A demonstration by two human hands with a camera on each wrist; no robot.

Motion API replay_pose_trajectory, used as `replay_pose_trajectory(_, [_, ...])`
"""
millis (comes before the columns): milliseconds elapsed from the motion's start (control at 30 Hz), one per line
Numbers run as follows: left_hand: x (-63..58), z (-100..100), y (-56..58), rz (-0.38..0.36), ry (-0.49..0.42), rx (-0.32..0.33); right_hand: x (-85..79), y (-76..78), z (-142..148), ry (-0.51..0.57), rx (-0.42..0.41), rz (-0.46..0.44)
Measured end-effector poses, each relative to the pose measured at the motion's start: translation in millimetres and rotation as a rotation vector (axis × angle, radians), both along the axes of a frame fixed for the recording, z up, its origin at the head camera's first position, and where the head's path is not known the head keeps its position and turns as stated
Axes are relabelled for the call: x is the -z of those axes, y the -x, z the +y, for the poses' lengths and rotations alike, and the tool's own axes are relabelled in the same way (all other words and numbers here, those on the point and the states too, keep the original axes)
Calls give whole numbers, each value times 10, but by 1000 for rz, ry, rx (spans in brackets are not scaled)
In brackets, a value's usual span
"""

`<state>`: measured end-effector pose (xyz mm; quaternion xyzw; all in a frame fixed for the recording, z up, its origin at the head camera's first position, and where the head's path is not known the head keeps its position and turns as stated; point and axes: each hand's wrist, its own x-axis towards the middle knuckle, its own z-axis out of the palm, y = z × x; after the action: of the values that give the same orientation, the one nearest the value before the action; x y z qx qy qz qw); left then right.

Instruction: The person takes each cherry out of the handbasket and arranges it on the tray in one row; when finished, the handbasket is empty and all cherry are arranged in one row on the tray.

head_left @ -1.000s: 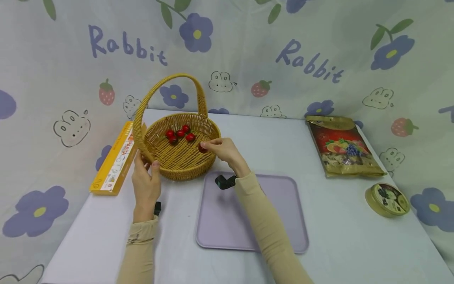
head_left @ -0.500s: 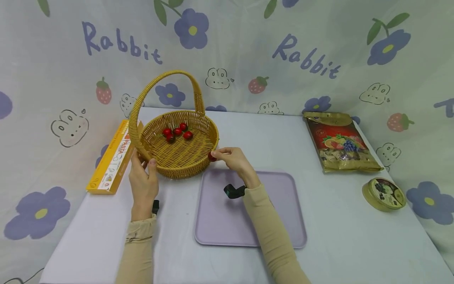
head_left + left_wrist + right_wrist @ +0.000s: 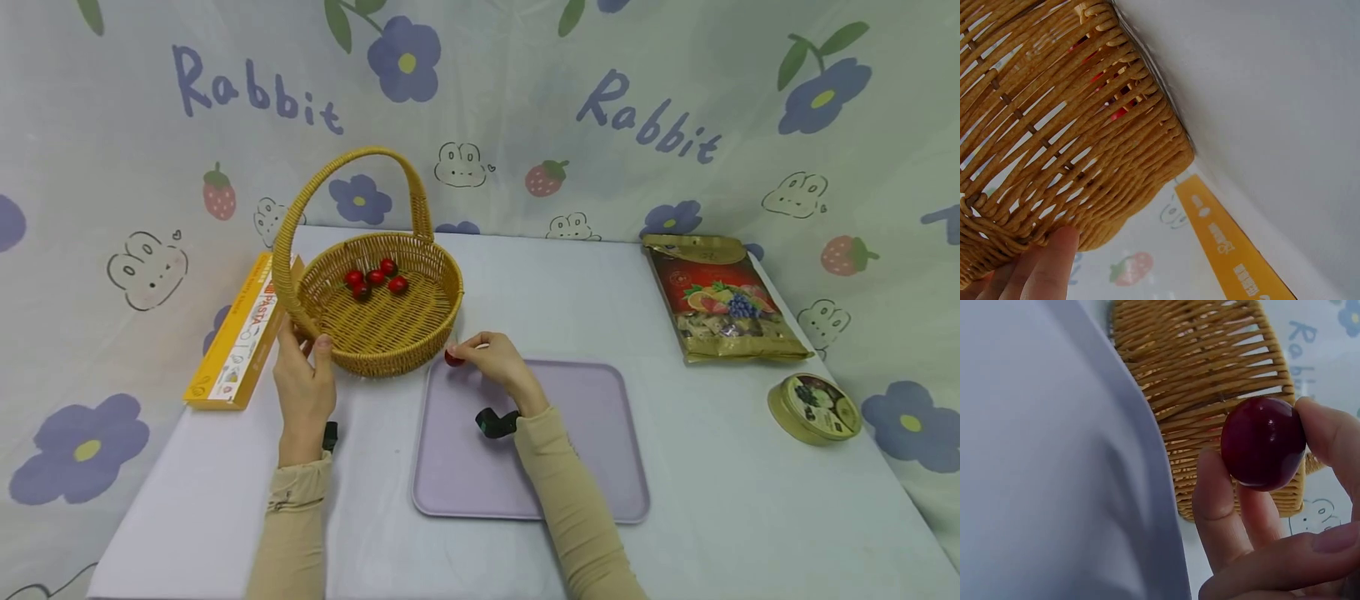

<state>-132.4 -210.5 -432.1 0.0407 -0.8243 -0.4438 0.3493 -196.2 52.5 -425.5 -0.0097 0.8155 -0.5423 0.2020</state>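
Note:
My left hand (image 3: 306,393) holds the left side of a yellow-brown wicker basket (image 3: 393,363) at the foot of its tall arched handle. In the left wrist view its fingertips (image 3: 1063,240) press against the woven wall (image 3: 1104,175). Several red cherries (image 3: 376,277) lie together inside, toward the back. Between thumb and fingers, my right hand (image 3: 498,364) pinches one dark red, glossy cherry (image 3: 1263,444). That hand is just outside the basket's front right, over the far left corner of a pale purple tray (image 3: 472,479). The tray's visible surface bears no fruit.
Left of the basket lies a yellow and white pasta box (image 3: 236,350). At the right stand a red and gold food bag (image 3: 723,304) and, nearer, a round gold tin (image 3: 813,410). A printed cloth (image 3: 510,100) hangs behind the white table (image 3: 720,500).
My right hand has carried the cherry from inside the basket, over its right rim, and down toward the tray corner. My left hand keeps its hold on the basket.

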Motion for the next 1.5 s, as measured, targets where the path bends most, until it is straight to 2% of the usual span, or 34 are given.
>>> replay_pose_trajectory(433, [-11, 2, 8, -16, 5, -3, 45, -107, -94, -139, 38, 82])
replay_pose_trajectory(633, [-16, 4, 3, -24, 0, -7, 70, -132, -142, -256, 25, 156])
replay_pose_trajectory(967, [-20, 16, -8, -32, -4, -2, 70, -118, -237, -373, 14, 196])
replay_pose_trajectory(1500, [-30, 17, -22, -33, 1, -4, 85, -139, -267, -367, -4, 226])
